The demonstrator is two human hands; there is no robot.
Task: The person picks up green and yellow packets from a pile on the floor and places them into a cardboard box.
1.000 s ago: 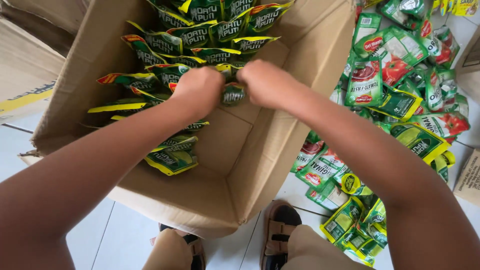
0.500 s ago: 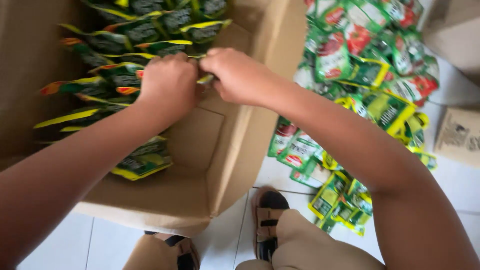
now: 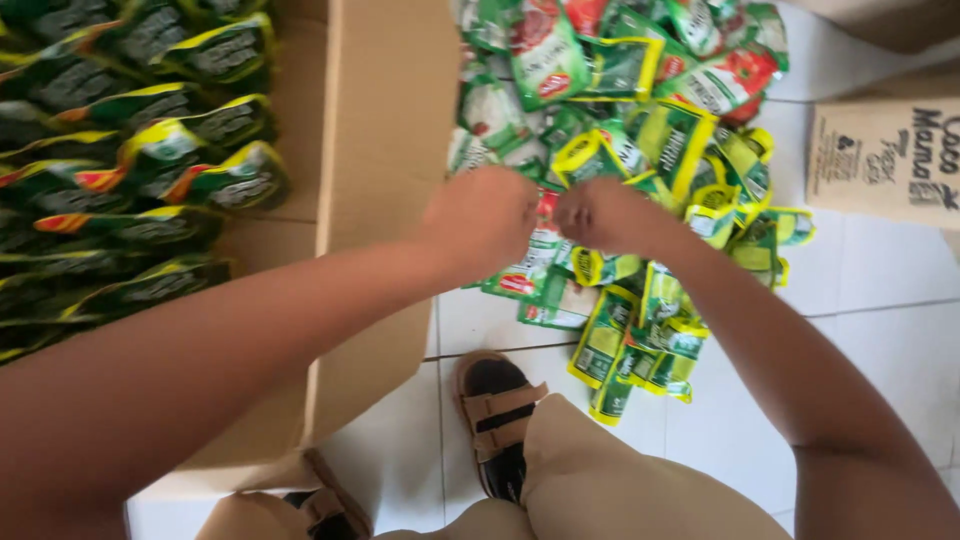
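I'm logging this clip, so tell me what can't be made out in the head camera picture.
- Left hand and right hand: motion-blurred over the loose sachet pile; whether they hold anything cannot be told.
- Cardboard box: left and top cut off by the frame; its lower part hidden by the left forearm.
- Packed sachets in the box: blurred, details unreadable.
- Sandal: part hidden by the knee.

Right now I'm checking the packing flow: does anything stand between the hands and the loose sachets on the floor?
Nothing visible does. The left hand and right hand are already at the sachet pile, beside the cardboard box.
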